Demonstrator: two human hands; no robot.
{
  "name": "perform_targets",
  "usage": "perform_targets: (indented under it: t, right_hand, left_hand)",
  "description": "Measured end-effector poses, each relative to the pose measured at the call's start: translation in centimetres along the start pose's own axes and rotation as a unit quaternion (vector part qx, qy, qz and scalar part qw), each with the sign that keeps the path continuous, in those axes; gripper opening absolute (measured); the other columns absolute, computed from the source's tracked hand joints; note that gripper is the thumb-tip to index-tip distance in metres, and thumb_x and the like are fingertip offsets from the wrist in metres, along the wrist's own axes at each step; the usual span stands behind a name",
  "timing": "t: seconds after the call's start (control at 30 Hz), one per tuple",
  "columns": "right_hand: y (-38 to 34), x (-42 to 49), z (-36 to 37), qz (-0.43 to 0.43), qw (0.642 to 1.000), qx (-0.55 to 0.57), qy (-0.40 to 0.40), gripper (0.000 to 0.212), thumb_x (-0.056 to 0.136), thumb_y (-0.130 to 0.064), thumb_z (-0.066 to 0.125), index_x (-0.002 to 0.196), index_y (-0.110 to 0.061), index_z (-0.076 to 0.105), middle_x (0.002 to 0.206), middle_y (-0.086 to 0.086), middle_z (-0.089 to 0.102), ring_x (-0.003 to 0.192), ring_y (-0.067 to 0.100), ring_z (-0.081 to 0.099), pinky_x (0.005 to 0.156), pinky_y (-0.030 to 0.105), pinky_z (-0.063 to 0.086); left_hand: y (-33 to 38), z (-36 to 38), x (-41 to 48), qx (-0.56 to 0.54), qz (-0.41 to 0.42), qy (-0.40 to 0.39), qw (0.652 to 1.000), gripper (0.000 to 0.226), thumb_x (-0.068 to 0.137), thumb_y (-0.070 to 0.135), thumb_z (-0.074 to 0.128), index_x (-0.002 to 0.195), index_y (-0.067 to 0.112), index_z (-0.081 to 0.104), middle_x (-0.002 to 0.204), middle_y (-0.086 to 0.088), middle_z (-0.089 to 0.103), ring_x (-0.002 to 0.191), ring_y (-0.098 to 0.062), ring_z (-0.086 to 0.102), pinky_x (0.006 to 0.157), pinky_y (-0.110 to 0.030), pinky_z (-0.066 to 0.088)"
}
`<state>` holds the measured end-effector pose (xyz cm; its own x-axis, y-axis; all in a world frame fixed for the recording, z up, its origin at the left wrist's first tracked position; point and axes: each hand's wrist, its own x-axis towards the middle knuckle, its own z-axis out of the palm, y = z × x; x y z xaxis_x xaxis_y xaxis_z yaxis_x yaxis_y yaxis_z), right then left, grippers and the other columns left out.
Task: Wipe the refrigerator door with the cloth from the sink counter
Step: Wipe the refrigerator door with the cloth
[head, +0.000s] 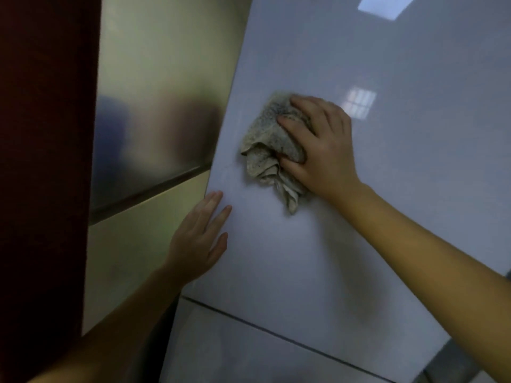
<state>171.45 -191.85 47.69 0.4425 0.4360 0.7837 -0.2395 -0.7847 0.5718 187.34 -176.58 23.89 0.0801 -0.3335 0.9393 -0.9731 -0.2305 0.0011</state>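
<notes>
The refrigerator door (373,217) is a glossy pale grey panel that fills the middle and right of the view. A crumpled, stained beige cloth (265,150) lies bunched against the door's upper middle. My right hand (318,146) grips the cloth and presses it to the door, fingers curled over its right side, a loose end hanging below. My left hand (200,236) lies flat with straight fingers against the door's left edge, lower down.
The refrigerator's metallic side panel (154,106) runs along the left of the door, with a dark seam across it. A dark red surface (41,161) fills the far left. A seam (276,335) separates a lower door panel.
</notes>
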Motion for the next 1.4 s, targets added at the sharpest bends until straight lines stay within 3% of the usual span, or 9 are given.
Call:
perform_targets:
  t: [0.17,0.43,0.53,0.63,0.8,0.93,1.1,1.23,1.4]
  right_hand:
    - [-4.6,-4.5,2.0,-0.044,0.998,0.025,-0.042,0.048,0.093,-0.047,0.067,0.127,-0.013,0.070,0.145,0.016,0.058,0.133,0.037,0.052,0.113,0.052,0.036]
    - [-9.1,-15.3,3.1,-0.211,0.962,0.066,-0.162,0.030,0.101,-0.032,0.061,0.124,-0.014,0.070,0.145,0.014,0.059,0.132,0.035,0.057,0.116,0.052,0.038]
    - [-6.9,-11.4,2.3,-0.171,0.976,0.036,-0.131,0.039,0.098,-0.040,0.061,0.127,-0.015,0.069,0.145,0.016,0.058,0.131,0.037,0.057,0.116,0.052,0.037]
    - [-4.3,-5.4,1.4,-0.075,0.994,0.007,-0.075,0.048,0.095,-0.047,0.063,0.131,-0.015,0.067,0.146,0.017,0.056,0.132,0.038,0.053,0.115,0.051,0.033]
    - [-3.2,0.1,1.9,0.034,0.999,0.008,-0.020,0.050,0.091,-0.045,0.069,0.129,-0.014,0.067,0.146,0.016,0.055,0.134,0.039,0.049,0.116,0.053,0.033]
    - [-7.2,-4.1,3.9,-0.020,0.997,0.043,-0.059,0.047,0.093,-0.040,0.069,0.130,-0.012,0.067,0.146,0.019,0.056,0.135,0.038,0.050,0.116,0.054,0.033]
    - [-12.5,-15.7,5.3,-0.131,0.979,0.097,-0.122,0.023,0.099,-0.026,0.064,0.117,-0.015,0.074,0.143,0.013,0.061,0.128,0.034,0.060,0.117,0.051,0.039]
    - [-13.6,-21.3,5.2,-0.145,0.975,0.104,-0.133,0.018,0.100,-0.015,0.064,0.114,-0.018,0.075,0.141,0.008,0.064,0.127,0.029,0.061,0.119,0.049,0.038]
    - [-14.0,-22.5,5.1,-0.100,0.981,0.119,-0.112,0.028,0.091,-0.020,0.073,0.119,-0.016,0.074,0.142,0.009,0.063,0.131,0.031,0.056,0.119,0.051,0.036]
  left_hand:
    - [-0.3,0.6,-2.0,-0.012,0.001,0.004,1.000,0.053,0.099,0.027,0.052,0.145,0.000,0.048,0.156,-0.025,0.038,0.147,-0.036,0.035,0.122,-0.042,0.031]
    - [-1.4,0.4,-5.9,-0.023,-0.018,-0.022,0.999,0.054,0.098,0.028,0.053,0.145,0.002,0.047,0.157,-0.023,0.037,0.146,-0.036,0.037,0.117,-0.044,0.036]
    - [-1.8,-0.1,-5.7,-0.014,-0.043,-0.032,0.998,0.055,0.098,0.030,0.050,0.145,0.002,0.047,0.156,-0.024,0.039,0.145,-0.036,0.038,0.117,-0.041,0.033]
    - [-1.8,-0.5,-5.7,-0.015,-0.065,-0.048,0.997,0.055,0.098,0.031,0.049,0.145,0.003,0.047,0.155,-0.023,0.040,0.145,-0.035,0.037,0.117,-0.039,0.032]
    - [-1.5,-0.6,-6.5,-0.026,-0.106,-0.091,0.990,0.057,0.098,0.032,0.046,0.150,0.007,0.040,0.158,-0.021,0.037,0.145,-0.033,0.036,0.115,-0.044,0.035]
    - [-1.4,-0.3,-7.4,-0.028,-0.125,-0.117,0.985,0.063,0.099,0.036,0.044,0.154,0.008,0.033,0.159,-0.019,0.034,0.147,-0.030,0.031,0.116,-0.041,0.032]
    - [-1.6,0.1,-8.1,-0.042,-0.110,-0.130,0.985,0.068,0.098,0.037,0.046,0.156,0.010,0.025,0.161,-0.017,0.034,0.148,-0.028,0.031,0.119,-0.032,0.024]
    - [-0.8,0.1,-8.2,-0.061,-0.122,-0.122,0.983,0.067,0.099,0.032,0.048,0.157,0.007,0.026,0.163,-0.017,0.029,0.148,-0.029,0.034,0.119,-0.032,0.028]
    - [0.4,-0.2,-10.3,-0.067,-0.132,-0.122,0.981,0.062,0.099,0.028,0.049,0.154,0.004,0.033,0.164,-0.016,0.027,0.145,-0.033,0.039,0.113,-0.041,0.042]
